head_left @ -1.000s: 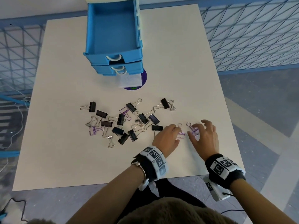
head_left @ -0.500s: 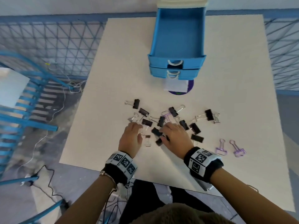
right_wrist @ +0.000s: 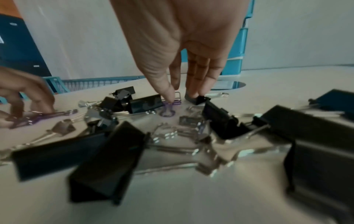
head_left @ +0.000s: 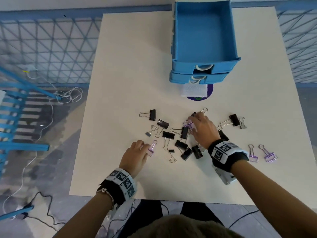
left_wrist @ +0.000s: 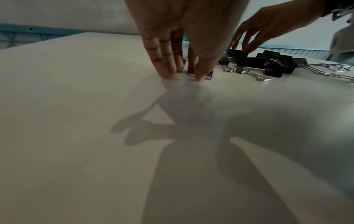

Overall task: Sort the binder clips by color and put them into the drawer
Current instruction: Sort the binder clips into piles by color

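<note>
On the white table (head_left: 130, 69) lies a loose pile of black binder clips (head_left: 181, 145) with a few small silver ones (head_left: 149, 133). My left hand (head_left: 145, 148) pinches a purple binder clip (head_left: 151, 149) at the pile's near left; its thumb (left_wrist: 199, 75) and forefinger sit on either side of the clip body (left_wrist: 209, 75). My right hand (head_left: 192, 121) reaches into the pile's far side, and its thumb and forefinger close on a second purple clip (head_left: 188, 124) (right_wrist: 168, 106) while its other fingertips (right_wrist: 193, 94) rest on a black clip. Two purple clips (head_left: 253, 156) (head_left: 269, 156) lie apart at the right. The blue drawer unit (head_left: 205, 63) stands behind with its top drawer pulled out and empty.
A white paper on a purple disc (head_left: 195, 92) lies just in front of the drawers. The table's near edge runs close behind my wrists. Blue mesh fencing (head_left: 51, 48) surrounds the table, and cables (head_left: 68, 95) trail on the floor at the left.
Both hands left the two purple clips at the right and moved into the pile. The left hand now has a purple clip at the pile's near left; the right reached farther in.
</note>
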Tool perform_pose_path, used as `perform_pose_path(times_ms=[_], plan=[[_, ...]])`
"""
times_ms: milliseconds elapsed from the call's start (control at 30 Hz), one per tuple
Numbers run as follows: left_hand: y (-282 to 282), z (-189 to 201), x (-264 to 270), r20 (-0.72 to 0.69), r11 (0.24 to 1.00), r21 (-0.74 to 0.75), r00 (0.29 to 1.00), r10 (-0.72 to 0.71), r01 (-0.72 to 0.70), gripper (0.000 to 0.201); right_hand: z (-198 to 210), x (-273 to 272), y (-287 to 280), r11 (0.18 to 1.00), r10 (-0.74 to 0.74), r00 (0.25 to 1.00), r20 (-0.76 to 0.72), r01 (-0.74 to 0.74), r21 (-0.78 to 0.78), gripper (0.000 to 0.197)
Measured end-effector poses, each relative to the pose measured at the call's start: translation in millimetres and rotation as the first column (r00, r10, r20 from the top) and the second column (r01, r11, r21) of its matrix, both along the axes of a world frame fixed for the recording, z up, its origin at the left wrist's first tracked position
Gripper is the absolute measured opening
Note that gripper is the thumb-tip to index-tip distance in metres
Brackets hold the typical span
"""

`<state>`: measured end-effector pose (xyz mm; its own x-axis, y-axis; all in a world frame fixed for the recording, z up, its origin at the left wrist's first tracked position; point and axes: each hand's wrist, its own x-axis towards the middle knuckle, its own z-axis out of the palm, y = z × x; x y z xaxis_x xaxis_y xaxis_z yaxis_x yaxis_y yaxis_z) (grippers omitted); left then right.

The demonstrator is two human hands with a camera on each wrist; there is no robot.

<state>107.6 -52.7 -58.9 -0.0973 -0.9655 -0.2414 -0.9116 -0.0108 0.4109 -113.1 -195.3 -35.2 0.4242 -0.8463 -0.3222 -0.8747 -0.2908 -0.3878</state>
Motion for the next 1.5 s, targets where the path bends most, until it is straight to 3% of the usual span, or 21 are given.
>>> perform_pose_path(times_ms=[200, 333, 500, 667, 767, 833, 1000, 1100, 1200, 1333, 1500], plan=[[4, -1, 6, -0.016, 0.995, -0.051, 0.997, -0.082, 0.081, 0.066, -4, 11, -10, 0.998, 0.061, 0.995, -0.079, -0.060, 0.011, 0.036], [6, -7, -1, 0.022, 0.983, -0.106, 0.988, -0.151, 0.152, 0.057, -7, 18, -11, 0.998, 0.037, 0.996, -0.080, -0.033, 0.049, 0.026], [8, -6, -9, -0.015, 0.999, -0.003, 0.999, -0.049, 0.049, 0.042, -5, 19, -7, 0.996, 0.001, 0.999, -0.033, 0.002, 0.094, 0.021], [4, -3, -10, -0.084, 0.980, 0.094, 0.980, 0.182, -0.174, 0.019, 4, 6, -3, 0.995, -0.051, 0.996, 0.078, 0.044, 0.087, 0.019], [-1, 7, -17, -0.149, 0.964, 0.043, 0.952, 0.267, -0.263, 0.021, 19, -10, -2, 0.981, -0.195, 0.943, 0.268, 0.184, 0.066, 0.011], [-6, 16, -31, -0.219, 0.964, -0.032, 0.943, 0.249, -0.262, 0.030, 29, -28, 0, 0.950, -0.311, 0.887, 0.342, 0.296, 0.097, 0.008], [-35, 36, -90, -0.333, 0.985, -0.121, 0.940, 0.075, -0.122, 0.025, 43, -103, 11, 0.877, -0.478, 0.825, 0.301, 0.468, 0.109, 0.022], [-52, 42, -132, -0.345, 0.989, -0.147, 0.938, -0.037, -0.015, 0.025, 38, -151, 20, 0.851, -0.526, 0.821, 0.222, 0.513, 0.116, 0.015], [-66, 42, -179, -0.360, 0.993, -0.075, 0.926, -0.112, 0.091, 0.026, 28, -192, 36, 0.837, -0.548, 0.821, 0.163, 0.537, 0.111, 0.009], [-72, 31, -231, -0.309, 0.955, 0.002, 0.909, -0.281, 0.296, 0.026, 15, -218, 59, 0.863, -0.504, 0.860, 0.085, 0.496, 0.095, 0.013], [-68, 22, -279, -0.149, 0.862, 0.096, 0.864, -0.482, 0.498, 0.026, -5, -227, 72, 0.873, -0.485, 0.874, 0.036, 0.481, 0.084, 0.016]])
